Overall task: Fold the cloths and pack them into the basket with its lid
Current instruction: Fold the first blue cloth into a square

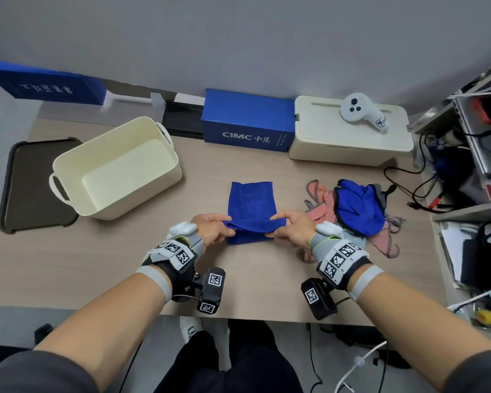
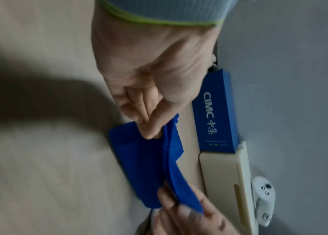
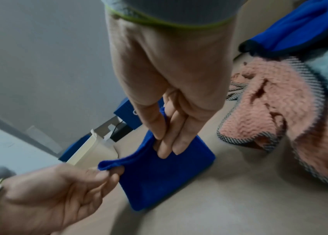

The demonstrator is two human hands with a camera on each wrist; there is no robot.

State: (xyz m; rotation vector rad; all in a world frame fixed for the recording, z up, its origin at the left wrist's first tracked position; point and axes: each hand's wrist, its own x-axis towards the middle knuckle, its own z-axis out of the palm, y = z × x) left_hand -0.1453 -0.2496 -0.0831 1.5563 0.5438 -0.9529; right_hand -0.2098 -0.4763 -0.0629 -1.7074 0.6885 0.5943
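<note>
A blue cloth (image 1: 252,205) lies half folded on the table centre. My left hand (image 1: 213,228) pinches its near left corner and my right hand (image 1: 291,227) pinches its near right corner, lifting that edge off the table. The left wrist view shows thumb and fingers of my left hand (image 2: 151,125) closed on the blue cloth (image 2: 145,168). In the right wrist view my right hand (image 3: 165,141) pinches the blue cloth (image 3: 169,178) the same way. The cream basket (image 1: 68,160) stands open at the left, with its dark lid (image 1: 26,194) flat beside it.
A heap of cloths, pink (image 1: 323,211) and blue (image 1: 357,208), lies to the right of my right hand. At the back stand a blue box (image 1: 247,120) and a cream box (image 1: 349,137) with a white controller (image 1: 360,109) on it. Shelves with cables fill the right side.
</note>
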